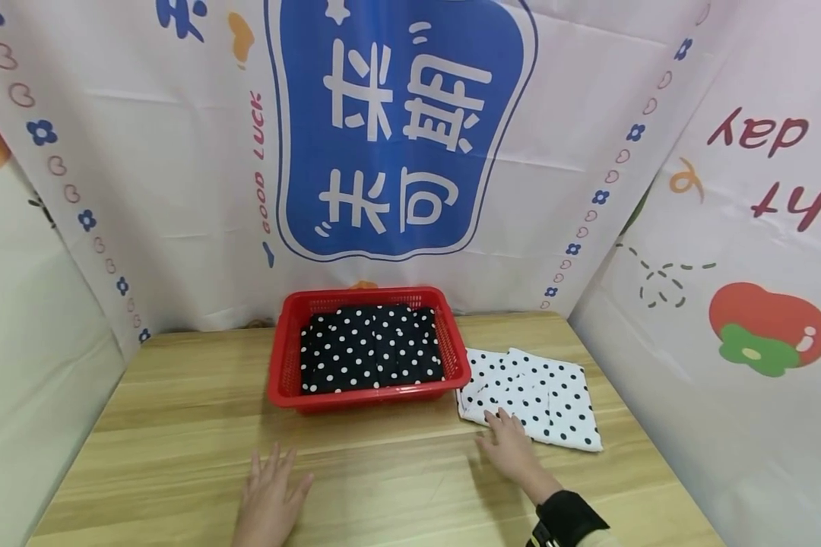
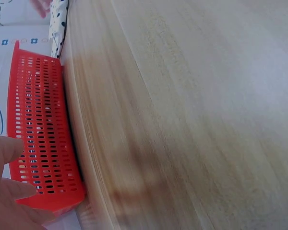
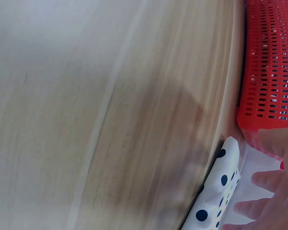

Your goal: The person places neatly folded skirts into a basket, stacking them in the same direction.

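Observation:
A red plastic basket (image 1: 390, 394) with perforated walls stands near the back of the table, with folded black cloth with white dots (image 1: 372, 346) inside it. To its right lies a folded white cloth with black dots (image 1: 540, 395), its left edge beside the basket. My right hand (image 1: 511, 450) is at the front edge of the white cloth, fingers spread and holding nothing; whether the fingertips touch it I cannot tell. My left hand (image 1: 270, 494) is over the table in front of the basket's left side, fingers extended, holding nothing. The left wrist view shows the basket's perforated side (image 2: 43, 124) beyond the fingers.
The wooden table (image 1: 178, 425) has a light striped grain. Behind it hangs a white printed curtain (image 1: 198, 182) with a blue panel. More printed fabric (image 1: 759, 425) closes off the right side, and pale fabric (image 1: 27, 304) the left.

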A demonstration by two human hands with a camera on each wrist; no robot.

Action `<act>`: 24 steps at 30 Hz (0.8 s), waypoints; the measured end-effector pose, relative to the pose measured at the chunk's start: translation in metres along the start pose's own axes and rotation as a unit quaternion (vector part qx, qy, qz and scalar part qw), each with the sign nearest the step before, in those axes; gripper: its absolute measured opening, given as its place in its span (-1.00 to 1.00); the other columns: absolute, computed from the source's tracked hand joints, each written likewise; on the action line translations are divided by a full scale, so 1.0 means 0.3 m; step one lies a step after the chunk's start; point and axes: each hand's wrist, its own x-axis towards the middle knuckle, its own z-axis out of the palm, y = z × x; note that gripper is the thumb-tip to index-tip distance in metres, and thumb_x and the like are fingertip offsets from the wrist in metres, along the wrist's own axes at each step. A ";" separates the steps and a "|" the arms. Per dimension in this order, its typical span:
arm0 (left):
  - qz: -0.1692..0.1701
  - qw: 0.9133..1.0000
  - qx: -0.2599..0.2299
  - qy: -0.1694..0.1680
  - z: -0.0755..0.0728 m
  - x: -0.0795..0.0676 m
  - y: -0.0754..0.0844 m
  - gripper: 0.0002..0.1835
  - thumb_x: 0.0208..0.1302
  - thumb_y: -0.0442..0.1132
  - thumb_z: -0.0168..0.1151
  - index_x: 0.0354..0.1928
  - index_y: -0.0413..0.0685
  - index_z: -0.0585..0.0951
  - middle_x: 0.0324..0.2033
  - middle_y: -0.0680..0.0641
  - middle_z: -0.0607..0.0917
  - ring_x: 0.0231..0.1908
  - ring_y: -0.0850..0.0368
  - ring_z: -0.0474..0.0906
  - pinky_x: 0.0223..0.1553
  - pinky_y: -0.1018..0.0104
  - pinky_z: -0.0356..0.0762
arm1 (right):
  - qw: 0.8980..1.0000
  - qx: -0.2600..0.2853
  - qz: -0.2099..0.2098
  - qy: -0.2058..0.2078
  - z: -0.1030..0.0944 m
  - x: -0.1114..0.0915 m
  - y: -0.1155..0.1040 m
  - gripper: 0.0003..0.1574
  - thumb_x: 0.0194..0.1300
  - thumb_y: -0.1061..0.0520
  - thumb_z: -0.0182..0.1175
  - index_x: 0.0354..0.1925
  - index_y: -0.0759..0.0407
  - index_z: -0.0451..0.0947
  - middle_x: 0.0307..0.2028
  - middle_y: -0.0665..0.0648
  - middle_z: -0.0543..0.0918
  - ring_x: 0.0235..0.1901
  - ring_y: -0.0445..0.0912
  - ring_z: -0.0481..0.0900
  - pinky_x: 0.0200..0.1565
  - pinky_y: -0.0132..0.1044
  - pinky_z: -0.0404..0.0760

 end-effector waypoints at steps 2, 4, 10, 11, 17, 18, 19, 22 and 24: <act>-0.002 1.000 0.005 -0.001 0.001 0.002 0.000 -0.35 0.43 -0.09 0.08 0.37 -0.41 0.24 0.38 -0.51 0.02 0.34 -0.59 -0.30 0.25 -0.46 -0.22 | 1.000 0.000 0.004 0.000 0.005 0.003 0.022 -0.32 0.27 0.05 0.25 0.24 0.41 0.40 0.25 0.60 0.28 0.23 0.57 0.15 0.11 0.50 0.20; -0.003 1.000 0.008 0.000 0.002 0.003 0.000 -0.35 0.43 -0.08 0.07 0.37 -0.41 0.24 0.38 -0.51 0.02 0.34 -0.59 -0.29 0.24 -0.46 -0.21 | 1.000 -0.003 0.006 -0.001 0.006 0.005 0.034 -0.32 0.28 0.04 0.24 0.24 0.41 0.40 0.26 0.59 0.27 0.24 0.57 0.14 0.09 0.52 0.19; -0.002 1.000 0.009 0.003 0.006 0.001 0.000 -0.37 0.42 -0.11 0.09 0.35 -0.41 0.27 0.37 -0.51 0.04 0.34 -0.59 -0.27 0.24 -0.46 -0.19 | 0.999 -0.031 0.016 -0.003 -0.007 0.008 0.045 -0.32 0.26 0.03 0.26 0.23 0.39 0.42 0.24 0.60 0.29 0.23 0.57 0.15 0.05 0.55 0.20; -0.001 1.000 0.009 0.003 0.007 0.000 0.000 -0.37 0.42 -0.11 0.09 0.35 -0.41 0.28 0.37 -0.51 0.05 0.34 -0.59 -0.27 0.24 -0.46 -0.18 | 0.999 -0.038 0.021 -0.005 -0.007 0.008 0.051 -0.32 0.26 0.01 0.25 0.23 0.38 0.42 0.25 0.59 0.29 0.23 0.56 0.15 0.06 0.54 0.20; -0.001 1.000 0.010 0.007 0.005 -0.003 0.001 -0.37 0.41 -0.12 0.10 0.34 -0.42 0.29 0.37 -0.51 0.05 0.34 -0.59 -0.25 0.24 -0.47 -0.17 | 0.997 -0.064 0.034 -0.003 0.007 0.008 0.104 -0.30 0.30 -0.06 0.21 0.23 0.37 0.41 0.26 0.56 0.29 0.24 0.58 0.13 0.08 0.58 0.12; -0.002 1.000 0.010 0.006 0.004 -0.003 0.000 -0.37 0.41 -0.11 0.10 0.34 -0.42 0.28 0.37 -0.51 0.05 0.34 -0.59 -0.25 0.24 -0.46 -0.17 | 0.997 -0.066 0.035 -0.005 0.007 0.010 0.107 -0.30 0.29 -0.06 0.22 0.23 0.37 0.40 0.26 0.56 0.29 0.23 0.59 0.12 0.07 0.59 0.11; -0.003 1.000 0.011 0.005 0.003 -0.003 0.000 -0.37 0.41 -0.10 0.09 0.34 -0.43 0.28 0.37 -0.51 0.04 0.34 -0.59 -0.26 0.24 -0.46 -0.17 | 0.997 -0.068 0.037 -0.007 0.007 0.012 0.112 -0.29 0.30 -0.06 0.22 0.24 0.37 0.40 0.27 0.56 0.28 0.24 0.59 0.11 0.07 0.59 0.09; -0.007 1.000 0.009 0.003 0.000 -0.004 0.000 -0.36 0.41 -0.09 0.09 0.34 -0.43 0.28 0.37 -0.51 0.03 0.34 -0.59 -0.27 0.24 -0.46 -0.18 | 0.996 -0.070 0.049 -0.026 0.003 0.020 0.118 -0.29 0.30 -0.02 0.22 0.28 0.36 0.37 0.30 0.56 0.23 0.26 0.59 0.06 0.10 0.58 0.08; -0.006 1.000 0.009 0.005 0.000 -0.006 -0.001 -0.37 0.41 -0.10 0.09 0.34 -0.43 0.28 0.37 -0.51 0.03 0.34 -0.59 -0.27 0.24 -0.47 -0.18 | 0.996 -0.071 0.049 -0.027 0.006 0.023 0.127 -0.30 0.30 -0.01 0.22 0.28 0.34 0.37 0.30 0.57 0.22 0.26 0.60 0.06 0.10 0.58 0.08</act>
